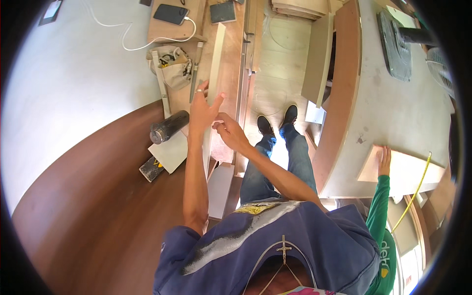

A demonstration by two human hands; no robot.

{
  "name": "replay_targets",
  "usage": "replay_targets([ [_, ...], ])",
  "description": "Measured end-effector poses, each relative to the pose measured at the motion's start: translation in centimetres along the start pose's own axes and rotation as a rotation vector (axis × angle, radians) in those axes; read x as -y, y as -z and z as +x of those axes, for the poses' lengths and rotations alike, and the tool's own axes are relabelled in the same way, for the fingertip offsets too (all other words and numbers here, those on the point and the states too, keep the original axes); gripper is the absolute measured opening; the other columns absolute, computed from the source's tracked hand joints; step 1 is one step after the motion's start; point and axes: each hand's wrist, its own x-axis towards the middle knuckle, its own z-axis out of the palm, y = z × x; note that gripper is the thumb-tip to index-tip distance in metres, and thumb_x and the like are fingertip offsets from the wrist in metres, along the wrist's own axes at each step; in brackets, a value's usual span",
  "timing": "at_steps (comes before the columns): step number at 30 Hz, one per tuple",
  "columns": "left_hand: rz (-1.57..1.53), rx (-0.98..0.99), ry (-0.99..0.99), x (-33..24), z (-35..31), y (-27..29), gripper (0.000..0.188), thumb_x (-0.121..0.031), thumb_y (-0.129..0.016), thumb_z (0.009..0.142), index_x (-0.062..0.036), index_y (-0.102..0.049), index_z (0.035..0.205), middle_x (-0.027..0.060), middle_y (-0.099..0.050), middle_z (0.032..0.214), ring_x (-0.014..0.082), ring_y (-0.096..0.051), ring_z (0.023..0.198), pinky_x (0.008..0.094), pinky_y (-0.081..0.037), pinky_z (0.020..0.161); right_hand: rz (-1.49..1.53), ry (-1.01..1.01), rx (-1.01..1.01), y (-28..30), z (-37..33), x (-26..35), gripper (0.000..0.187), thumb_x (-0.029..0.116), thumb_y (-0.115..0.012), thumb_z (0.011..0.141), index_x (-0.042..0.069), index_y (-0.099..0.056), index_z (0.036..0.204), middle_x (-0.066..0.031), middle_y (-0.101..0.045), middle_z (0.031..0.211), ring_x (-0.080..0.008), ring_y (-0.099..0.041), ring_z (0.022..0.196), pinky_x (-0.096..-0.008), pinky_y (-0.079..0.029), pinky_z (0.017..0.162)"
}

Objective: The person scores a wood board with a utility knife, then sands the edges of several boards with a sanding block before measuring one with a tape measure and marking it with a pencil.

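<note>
The grey table (pixel 364 110) bears a pale board (pixel 408 168) by its near edge, a black stand (pixel 395 49) farther back. At its far end, the wooden bench (pixel 230 51) bears a dark block (pixel 222 12).

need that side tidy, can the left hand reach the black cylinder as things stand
Probably yes: the black cylinder sits close, just to the left of the left hand, and nothing visible stands between them.
</note>
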Motion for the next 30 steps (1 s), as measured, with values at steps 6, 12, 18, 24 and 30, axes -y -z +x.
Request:
replay_targets([
  [6,0.261,-0.174,0.045,0.7,2.4,1.5,0.042,-0.013,-0.059,0.097,0.0045,-0.049,0.134,0.0311,-0.062,0.120,0.0507,-0.061,0.107,0.0543,-0.050,0.088,-0.187,0.259,-0.321,4.0,12.6,4.0,0.043,0.017,-0.061,0.099,0.004,-0.055,0.139,-0.0162,-0.069,0.120,-0.0276,-0.069,0.106,-0.0373,-0.054,0.089],
  [12,0.340,-0.179,0.160,-0.2,3.2,0.6,0.042,-0.015,-0.060,0.098,0.0042,-0.049,0.134,0.0319,-0.062,0.120,0.0513,-0.061,0.107,0.0542,-0.051,0.088,-0.408,0.475,-0.324,6.8,23.4,12.0,0.045,0.018,-0.065,0.095,0.007,-0.059,0.138,-0.0151,-0.064,0.125,-0.0271,-0.064,0.110,-0.0370,-0.051,0.091],
  [18,0.271,-0.188,0.278,-1.7,6.6,0.8,0.044,-0.017,-0.065,0.096,0.0022,-0.052,0.133,0.0298,-0.065,0.117,0.0498,-0.063,0.104,0.0513,-0.053,0.086,-0.473,0.453,-0.028,9.0,24.7,14.5,0.040,0.015,-0.068,0.091,0.007,-0.067,0.130,-0.0149,-0.065,0.118,-0.0297,-0.063,0.106,-0.0377,-0.049,0.093],
  [24,0.292,-0.196,0.235,-6.1,14.4,0.0,0.041,-0.017,-0.070,0.093,-0.0033,-0.057,0.129,0.0240,-0.067,0.115,0.0450,-0.066,0.100,0.0484,-0.054,0.084,-0.501,0.350,-0.098,14.6,35.4,12.4,0.037,0.016,-0.071,0.089,0.008,-0.066,0.124,-0.0166,-0.064,0.124,-0.0328,-0.060,0.118,-0.0416,-0.048,0.098],
  [30,0.294,-0.195,0.193,-6.7,17.4,-1.6,0.039,-0.015,-0.072,0.089,-0.0053,-0.060,0.124,0.0210,-0.068,0.114,0.0418,-0.067,0.099,0.0458,-0.055,0.083,-1.560,0.774,0.121,18.3,51.8,5.4,0.064,0.028,-0.079,0.083,0.013,-0.052,0.139,-0.0179,-0.051,0.145,-0.0415,-0.050,0.132,-0.0521,-0.036,0.113],
])
